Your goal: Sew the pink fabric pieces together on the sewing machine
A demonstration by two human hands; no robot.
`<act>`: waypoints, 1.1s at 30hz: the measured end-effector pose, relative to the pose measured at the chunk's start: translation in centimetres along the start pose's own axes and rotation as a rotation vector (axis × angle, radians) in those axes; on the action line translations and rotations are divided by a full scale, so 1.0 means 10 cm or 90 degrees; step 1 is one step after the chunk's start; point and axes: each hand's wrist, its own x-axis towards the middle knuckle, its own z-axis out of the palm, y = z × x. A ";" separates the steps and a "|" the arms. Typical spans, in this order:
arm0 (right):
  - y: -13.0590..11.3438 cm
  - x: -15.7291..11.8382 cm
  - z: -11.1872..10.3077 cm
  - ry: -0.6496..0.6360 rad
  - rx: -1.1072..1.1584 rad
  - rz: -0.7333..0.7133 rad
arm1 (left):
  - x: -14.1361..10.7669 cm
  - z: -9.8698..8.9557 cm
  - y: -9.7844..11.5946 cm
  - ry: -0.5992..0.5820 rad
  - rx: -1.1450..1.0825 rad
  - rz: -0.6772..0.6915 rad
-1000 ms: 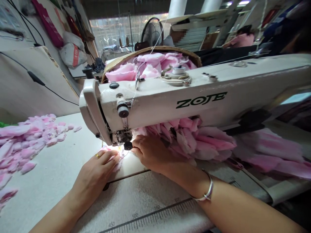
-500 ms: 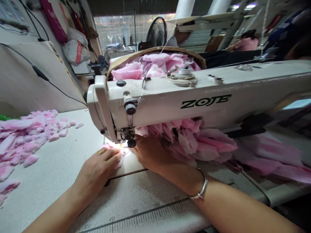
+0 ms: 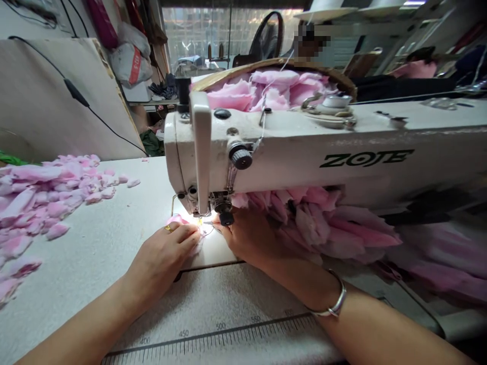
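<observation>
A white sewing machine [image 3: 281,162] spans the view, its lit needle area at lower left. My left hand [image 3: 167,253], with a ring, presses its closed fingers on a small pink fabric piece [image 3: 177,219] beside the needle. Just right of the needle is my right hand [image 3: 247,233], bracelet on the wrist; its fingers are partly hidden behind the machine's knob, and a thin metal tip shows by them. Gathered pink fabric [image 3: 315,223] lies under the machine arm, behind and right of my right hand.
Many loose pink petals [image 3: 57,203] cover the left of the white table [image 3: 114,223]. A round container [image 3: 342,81] of pink fabric stands behind the machine. A board [image 3: 68,96] rises at the left, with a black cable. Two people are in the background.
The view has shifted, so the machine and both hands appear further right. Between the fingers of my right hand and the needle, a thin metal tip shows more clearly.
</observation>
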 end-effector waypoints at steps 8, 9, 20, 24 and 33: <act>0.07 -0.04 -0.12 -0.035 0.118 0.036 | 0.02 -0.01 0.01 0.003 -0.011 0.012; 0.06 -0.04 -0.12 -0.041 0.123 0.037 | 0.02 -0.01 0.01 0.003 -0.009 0.011; 0.01 0.03 0.01 -0.017 0.059 0.018 | 0.00 0.01 0.00 -0.011 0.038 0.016; 0.00 0.02 0.00 -0.023 0.029 0.018 | 0.00 0.01 0.01 -0.008 0.038 0.018; 0.06 0.02 -0.11 -0.078 0.142 0.030 | 0.00 0.00 0.01 -0.005 0.014 0.018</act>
